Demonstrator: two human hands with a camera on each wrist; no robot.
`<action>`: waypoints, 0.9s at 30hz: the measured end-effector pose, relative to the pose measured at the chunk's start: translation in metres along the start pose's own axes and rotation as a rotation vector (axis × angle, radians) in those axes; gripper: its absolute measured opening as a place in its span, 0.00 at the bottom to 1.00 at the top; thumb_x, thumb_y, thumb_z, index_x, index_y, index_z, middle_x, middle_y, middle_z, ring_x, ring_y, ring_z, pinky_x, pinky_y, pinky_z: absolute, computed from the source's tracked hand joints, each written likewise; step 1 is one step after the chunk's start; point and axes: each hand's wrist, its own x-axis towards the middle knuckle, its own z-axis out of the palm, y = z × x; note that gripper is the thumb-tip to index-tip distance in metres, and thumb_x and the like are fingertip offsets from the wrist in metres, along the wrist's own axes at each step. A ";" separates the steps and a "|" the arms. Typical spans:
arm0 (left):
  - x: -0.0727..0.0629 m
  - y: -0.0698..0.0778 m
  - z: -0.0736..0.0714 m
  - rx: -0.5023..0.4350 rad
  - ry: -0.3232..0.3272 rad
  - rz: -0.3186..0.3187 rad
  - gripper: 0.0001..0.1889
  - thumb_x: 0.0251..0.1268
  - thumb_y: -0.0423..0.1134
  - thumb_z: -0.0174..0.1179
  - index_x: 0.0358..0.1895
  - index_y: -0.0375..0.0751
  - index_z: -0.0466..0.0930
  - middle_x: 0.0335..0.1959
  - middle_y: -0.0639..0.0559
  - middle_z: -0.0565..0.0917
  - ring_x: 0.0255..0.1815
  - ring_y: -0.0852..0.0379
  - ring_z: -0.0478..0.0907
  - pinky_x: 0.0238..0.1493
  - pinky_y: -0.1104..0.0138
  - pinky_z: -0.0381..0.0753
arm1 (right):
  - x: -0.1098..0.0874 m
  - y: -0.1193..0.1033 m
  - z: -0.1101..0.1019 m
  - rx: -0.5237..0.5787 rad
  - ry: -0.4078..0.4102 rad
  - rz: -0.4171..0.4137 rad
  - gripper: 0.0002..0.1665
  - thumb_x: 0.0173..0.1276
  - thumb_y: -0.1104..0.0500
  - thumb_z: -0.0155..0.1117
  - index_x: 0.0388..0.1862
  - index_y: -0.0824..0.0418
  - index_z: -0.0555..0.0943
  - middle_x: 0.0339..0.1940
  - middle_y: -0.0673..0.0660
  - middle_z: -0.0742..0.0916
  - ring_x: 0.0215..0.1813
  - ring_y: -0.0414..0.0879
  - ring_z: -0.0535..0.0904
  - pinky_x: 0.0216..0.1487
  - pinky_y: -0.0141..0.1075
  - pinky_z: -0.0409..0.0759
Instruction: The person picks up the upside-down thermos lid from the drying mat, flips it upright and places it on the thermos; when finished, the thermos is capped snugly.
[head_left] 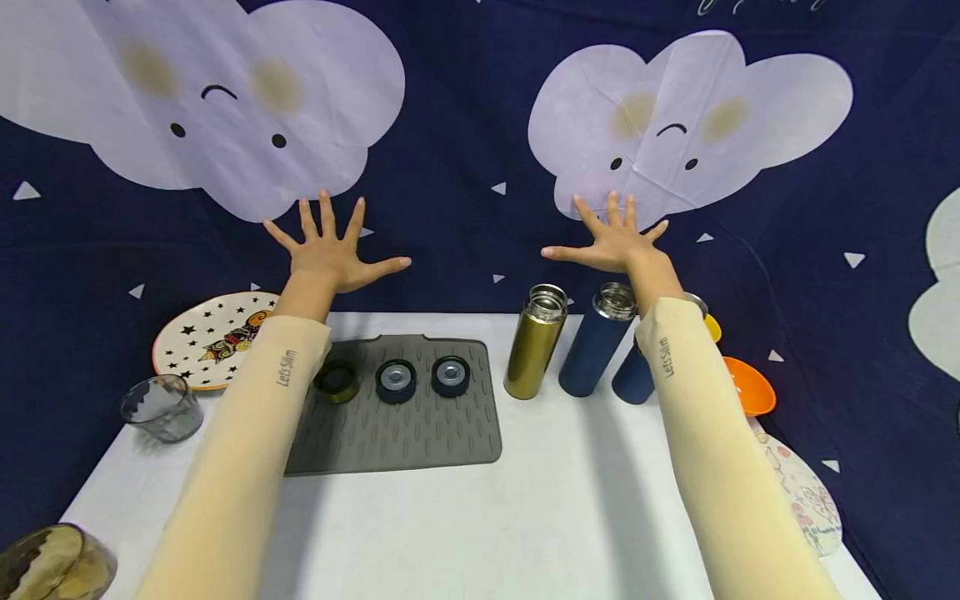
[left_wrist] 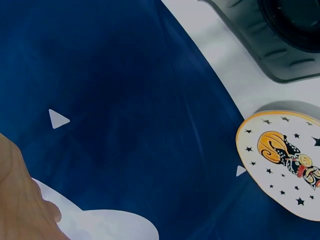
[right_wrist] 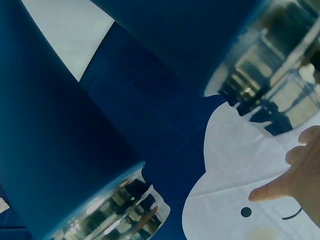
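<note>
Both hands are raised with fingers spread, holding nothing. In the head view the left hand is above the back of the table, over a grey ribbed mat. On the mat lie two dark blue lids and one gold-rimmed lid. The right hand hovers above a row of lidless flasks: a gold flask, a blue flask and another blue flask partly hidden by the forearm. In the right wrist view, two blue flasks with bare steel necks loom close to the camera.
At the left stand a star-patterned plate, a clear glass and a brownish glass container. To the right are an orange bowl and a floral plate. A dark blue cloth with clouds hangs behind the white table.
</note>
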 end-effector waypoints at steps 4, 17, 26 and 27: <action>-0.001 -0.003 0.001 0.013 0.004 -0.005 0.62 0.46 0.90 0.30 0.77 0.59 0.18 0.73 0.38 0.11 0.74 0.30 0.11 0.58 0.23 0.15 | 0.002 -0.001 0.001 0.003 -0.003 -0.003 0.64 0.53 0.12 0.42 0.79 0.33 0.27 0.78 0.62 0.26 0.76 0.63 0.12 0.58 0.80 0.18; 0.005 0.003 -0.002 0.017 0.023 0.013 0.61 0.45 0.90 0.29 0.76 0.61 0.16 0.74 0.39 0.11 0.74 0.31 0.12 0.58 0.24 0.15 | 0.000 0.008 -0.005 0.028 0.039 -0.045 0.64 0.54 0.13 0.44 0.79 0.33 0.28 0.79 0.62 0.27 0.77 0.64 0.15 0.59 0.80 0.21; -0.018 -0.004 -0.010 -0.142 0.135 0.246 0.55 0.59 0.79 0.46 0.81 0.58 0.30 0.81 0.33 0.38 0.81 0.33 0.37 0.70 0.29 0.32 | -0.024 0.012 -0.007 0.262 0.266 -0.213 0.60 0.58 0.25 0.62 0.82 0.44 0.50 0.83 0.63 0.50 0.82 0.64 0.44 0.73 0.71 0.45; -0.024 -0.005 -0.010 -0.163 0.154 0.270 0.54 0.61 0.77 0.49 0.81 0.55 0.34 0.80 0.34 0.44 0.80 0.33 0.43 0.72 0.30 0.38 | -0.030 0.013 -0.007 0.300 0.287 -0.233 0.58 0.59 0.28 0.64 0.82 0.46 0.52 0.82 0.62 0.53 0.81 0.63 0.47 0.73 0.69 0.47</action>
